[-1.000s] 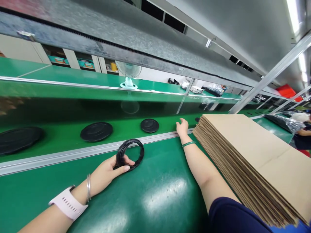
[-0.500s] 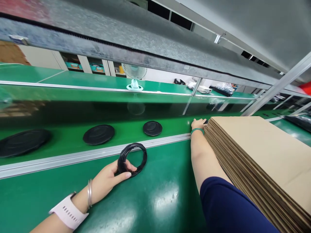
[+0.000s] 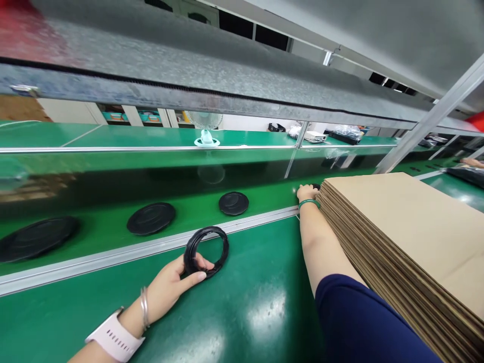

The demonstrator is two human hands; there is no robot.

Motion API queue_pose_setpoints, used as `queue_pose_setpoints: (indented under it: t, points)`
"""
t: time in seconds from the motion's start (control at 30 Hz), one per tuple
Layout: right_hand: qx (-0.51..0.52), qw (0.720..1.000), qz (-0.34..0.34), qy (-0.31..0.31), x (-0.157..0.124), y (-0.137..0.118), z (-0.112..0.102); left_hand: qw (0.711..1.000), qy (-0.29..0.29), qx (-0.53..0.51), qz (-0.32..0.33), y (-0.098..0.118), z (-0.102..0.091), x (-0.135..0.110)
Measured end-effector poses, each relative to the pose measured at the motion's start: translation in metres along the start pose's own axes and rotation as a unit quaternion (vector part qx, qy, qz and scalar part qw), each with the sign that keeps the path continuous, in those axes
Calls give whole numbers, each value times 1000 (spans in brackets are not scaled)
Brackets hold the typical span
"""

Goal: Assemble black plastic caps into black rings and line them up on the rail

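My left hand (image 3: 177, 280) is closed on a black ring (image 3: 226, 250), thumb in front and fingers through its opening. The ring looks layered, perhaps several rings together, and is held tilted above the green worktop (image 3: 242, 302). My right hand (image 3: 307, 192) reaches far forward over the green belt (image 3: 270, 194), beside the corner of the cardboard stack (image 3: 401, 217). Just past its fingers a small part of a black piece (image 3: 316, 186) shows; the fingertips are hidden, so I cannot tell whether they grip it. Flat black discs (image 3: 233, 203) lie spaced along the belt to the left.
A metal rail (image 3: 113, 254) separates belt and worktop. Above hangs a grey metal beam (image 3: 181, 91), with a slanted post (image 3: 427, 118) at right. Behind the belt, a small fan (image 3: 206, 138) stands on a green ledge (image 3: 151, 137). Another person's hand (image 3: 472, 162) appears at far right.
The view has shifted slightly. My left hand still holds the ring, and my right hand stays by the cardboard corner. Another person's hand has come into view at far right.
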State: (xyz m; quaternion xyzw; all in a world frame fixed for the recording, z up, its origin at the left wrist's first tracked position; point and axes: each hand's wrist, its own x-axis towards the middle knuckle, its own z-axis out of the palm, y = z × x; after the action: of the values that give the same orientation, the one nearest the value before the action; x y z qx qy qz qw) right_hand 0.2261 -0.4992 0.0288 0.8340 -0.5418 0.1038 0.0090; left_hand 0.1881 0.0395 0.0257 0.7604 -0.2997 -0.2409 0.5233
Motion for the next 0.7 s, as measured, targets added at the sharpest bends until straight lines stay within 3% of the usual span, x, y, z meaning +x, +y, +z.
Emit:
queue_pose_setpoints:
  t: [0.17,0.4,0.53,0.7]
  points:
    - [6,999,-18,29,-15,-11,-5,1000,-2,-12,3,-2,0,0]
    - [81,982,-167,19,-48,-35,-11,1000,-2,2,0,2,2,1]
    - [132,965,-224,20,-49,-20,-14,1000,-12,-24,12,2,3,-1]
    - [182,948,-262,-26,-32,4,-5,999,0,-41,12,-2,4,-1]
